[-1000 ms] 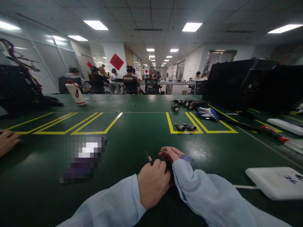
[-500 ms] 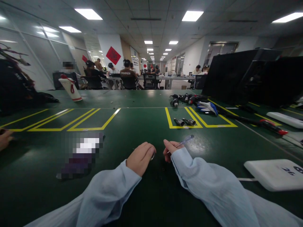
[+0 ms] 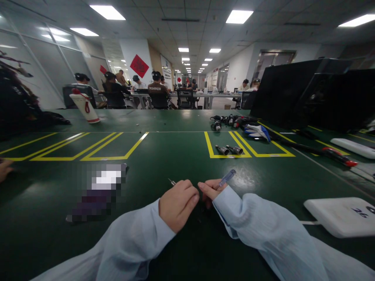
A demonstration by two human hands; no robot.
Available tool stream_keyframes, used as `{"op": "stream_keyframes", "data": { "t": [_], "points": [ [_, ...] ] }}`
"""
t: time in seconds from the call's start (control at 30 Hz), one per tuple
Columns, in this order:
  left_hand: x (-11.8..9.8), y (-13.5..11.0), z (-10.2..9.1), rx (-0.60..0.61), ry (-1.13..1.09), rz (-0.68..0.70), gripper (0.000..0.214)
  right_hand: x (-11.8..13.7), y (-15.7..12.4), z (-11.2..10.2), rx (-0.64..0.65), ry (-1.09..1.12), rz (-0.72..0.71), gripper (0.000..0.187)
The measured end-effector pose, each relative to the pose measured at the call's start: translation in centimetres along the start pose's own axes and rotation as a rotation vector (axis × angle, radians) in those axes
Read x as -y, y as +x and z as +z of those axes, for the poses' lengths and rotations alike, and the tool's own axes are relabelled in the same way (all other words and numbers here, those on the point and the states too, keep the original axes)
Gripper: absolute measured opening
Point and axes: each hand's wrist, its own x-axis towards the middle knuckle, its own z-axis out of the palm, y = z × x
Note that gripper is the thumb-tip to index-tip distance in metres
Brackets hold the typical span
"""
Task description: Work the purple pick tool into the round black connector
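My left hand (image 3: 179, 203) is closed around a metal socket bit (image 3: 172, 182). Its thin shank pokes out past the knuckles, and the rest is hidden by the fingers. Close on the right, my right hand (image 3: 211, 191) pinches a slim pen-shaped tool with a clear bluish handle (image 3: 227, 177). That handle slants up and back over the hand, while its front end is hidden. The fingertips of both hands nearly meet above the green table (image 3: 175, 168). Two similar socket bits (image 3: 228, 150) lie beyond my right hand within a yellow-taped box.
A blurred phone-like object (image 3: 99, 191) lies to the left. Farther back are a white cup (image 3: 85, 107), black cabled parts (image 3: 222, 121) and a blue-white glove (image 3: 258, 132). White boxes (image 3: 341, 216) and black monitors (image 3: 295, 93) stand right. Another person's hand (image 3: 4, 168) shows at left.
My left hand has turned and shifted slightly right, hiding the socket's round mouth and showing more shank. My right hand has moved slightly left, bringing the fingertips closer together.
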Motion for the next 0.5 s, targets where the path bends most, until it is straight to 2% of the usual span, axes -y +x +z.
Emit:
{"op": "stream_keyframes", "data": {
  "t": [0.13,0.23,0.33,0.43,0.5],
  "points": [
    [-1.8,-0.5,0.4,0.119,0.256,0.029,0.018,-0.1,-0.1,-0.2,0.025,-0.019,0.028,0.038],
    [-2.0,-0.6,0.5,0.155,0.302,0.029,0.016,0.0,-0.1,-0.4,0.066,-0.006,0.066,0.041],
    [-1.1,-0.4,0.6,0.107,0.189,0.029,0.022,0.3,-0.1,-0.5,0.075,0.001,0.098,0.044],
    [0.2,0.1,0.4,0.021,-0.055,0.028,0.031,0.2,0.0,-0.7,0.079,0.035,0.075,0.044],
    [1.0,0.4,0.1,-0.027,-0.24,-0.025,0.033,-0.1,0.3,-1.0,0.108,0.113,0.04,0.041]
  ]
}}
